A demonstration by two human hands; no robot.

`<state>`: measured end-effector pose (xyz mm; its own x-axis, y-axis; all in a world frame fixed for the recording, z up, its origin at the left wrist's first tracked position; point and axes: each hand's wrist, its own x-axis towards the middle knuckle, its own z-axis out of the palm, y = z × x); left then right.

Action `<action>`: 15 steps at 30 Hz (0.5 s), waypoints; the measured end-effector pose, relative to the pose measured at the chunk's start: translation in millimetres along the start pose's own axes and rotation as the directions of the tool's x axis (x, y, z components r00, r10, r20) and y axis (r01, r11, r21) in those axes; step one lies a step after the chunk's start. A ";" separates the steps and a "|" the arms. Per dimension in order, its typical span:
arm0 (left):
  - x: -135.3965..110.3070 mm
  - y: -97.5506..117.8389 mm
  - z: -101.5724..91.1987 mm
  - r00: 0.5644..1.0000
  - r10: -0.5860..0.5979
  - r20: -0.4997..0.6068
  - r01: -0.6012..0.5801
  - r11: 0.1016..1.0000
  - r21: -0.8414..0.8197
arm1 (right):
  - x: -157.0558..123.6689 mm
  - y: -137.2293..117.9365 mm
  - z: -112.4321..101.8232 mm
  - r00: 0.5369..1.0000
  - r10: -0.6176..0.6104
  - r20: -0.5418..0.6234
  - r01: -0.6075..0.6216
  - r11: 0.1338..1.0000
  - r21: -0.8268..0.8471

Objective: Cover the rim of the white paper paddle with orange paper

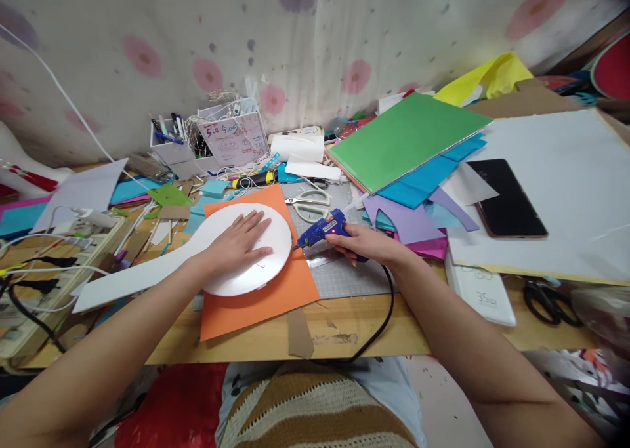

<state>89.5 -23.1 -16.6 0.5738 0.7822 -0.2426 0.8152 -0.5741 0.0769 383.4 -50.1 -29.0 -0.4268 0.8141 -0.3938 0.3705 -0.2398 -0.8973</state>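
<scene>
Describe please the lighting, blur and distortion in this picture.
Head view: light soft, the white disc very bright; the blue glue gun fairly sharp; the right forearm stretched toward the lower corner, suggesting wide-angle distortion; clear plastic at the right edge blurred.

Messy light-wood bench (pixel 406 323), lol. From mid-view: white boxy pen holder (pixel 170 151) at 10 o'clock, big flat green rectangular sheet (pixel 413 143) at 2, black rectangular phone (pixel 512 202) at 3, black-handled scissors (pixel 550 310) between 3 and 4.

The white disc (pixel 246 277) is partly covered by the left hand (pixel 239 243); a red object (pixel 615 69) is cropped at the upper right.
</scene>
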 end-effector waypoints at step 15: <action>-0.1 -4.3 4.7 0.999 0.026 -0.039 -0.025 1.000 0.010 | 19.3 0.4 -13.8 0.986 -0.012 -0.164 0.037 0.988 0.152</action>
<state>85.6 -21.8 -21.4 0.5971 0.7762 -0.2026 0.7996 -0.5960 0.0737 386.7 -27.2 -34.1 -0.2903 0.8927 -0.3448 0.2249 -0.2866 -0.9313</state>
